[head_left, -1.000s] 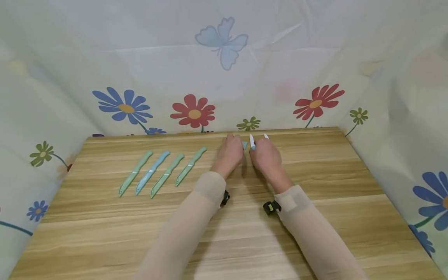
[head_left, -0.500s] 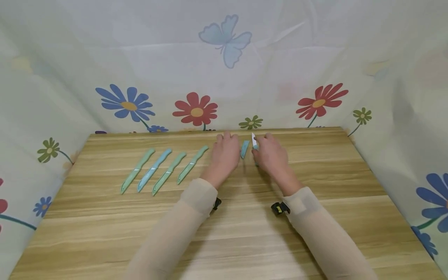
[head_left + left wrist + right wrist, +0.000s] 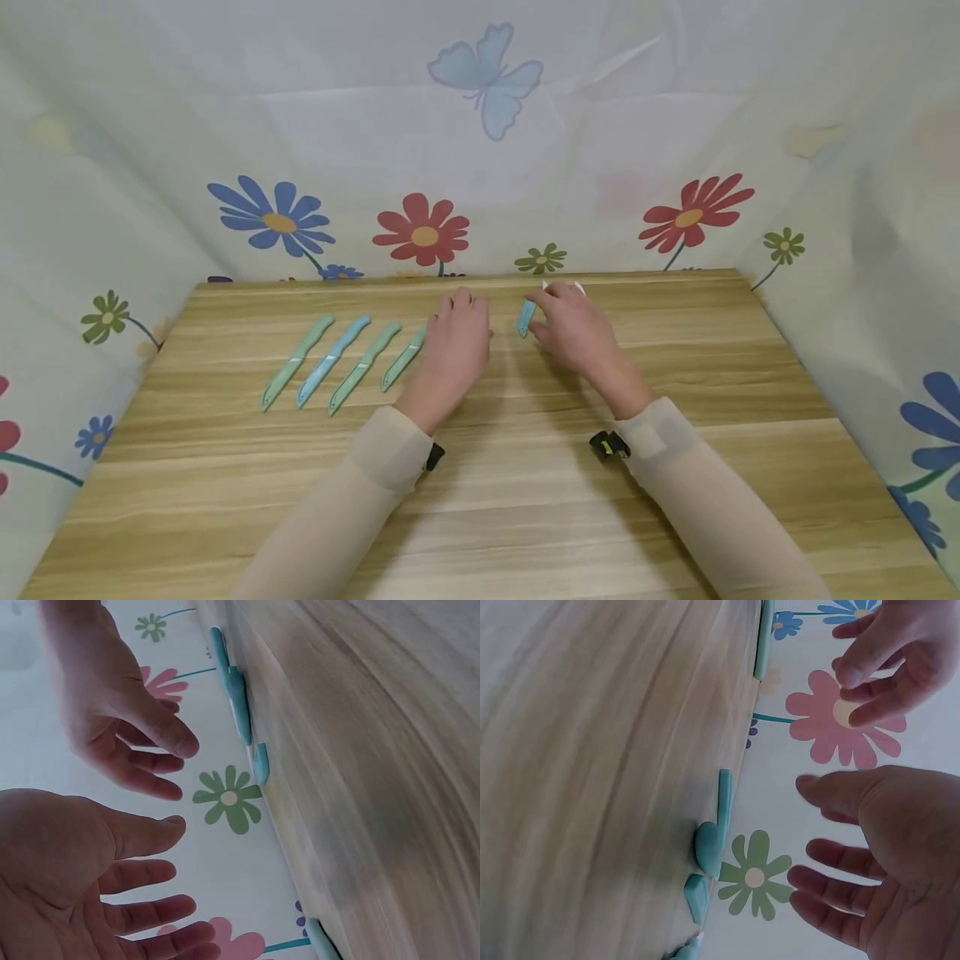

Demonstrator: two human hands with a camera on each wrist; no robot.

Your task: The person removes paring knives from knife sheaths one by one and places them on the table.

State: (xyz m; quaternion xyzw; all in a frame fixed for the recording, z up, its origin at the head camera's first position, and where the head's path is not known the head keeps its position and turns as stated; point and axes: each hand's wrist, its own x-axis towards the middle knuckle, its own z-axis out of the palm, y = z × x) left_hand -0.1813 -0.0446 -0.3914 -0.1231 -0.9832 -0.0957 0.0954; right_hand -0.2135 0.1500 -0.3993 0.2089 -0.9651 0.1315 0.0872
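Observation:
My right hand (image 3: 577,329) hovers above the table with relaxed, spread fingers and holds nothing. Below it lie a short blue knife sheath (image 3: 527,318) and two unsheathed knives; only their white blade tips (image 3: 579,287) show past the hand in the head view. In the left wrist view the turquoise handles (image 3: 219,649) lie beside that sheath (image 3: 261,763). My left hand (image 3: 457,342), loose-fingered and holding nothing, is over the table to the left. It partly covers the rightmost green sheathed knife (image 3: 402,358); the right wrist view also shows this hand (image 3: 900,656) above the tabletop.
Further left, a green sheathed knife (image 3: 297,360), a blue one (image 3: 333,360) and another green one (image 3: 365,367) lie slanted in a row. The wooden table (image 3: 510,517) ends at a flower-printed curtain (image 3: 337,108) at the back and sides.
My left hand has moved left, away from the blue sheath, and now overlaps the rightmost green knife. My right hand's fingers now reach over the sheath, hiding more of the unsheathed knives.

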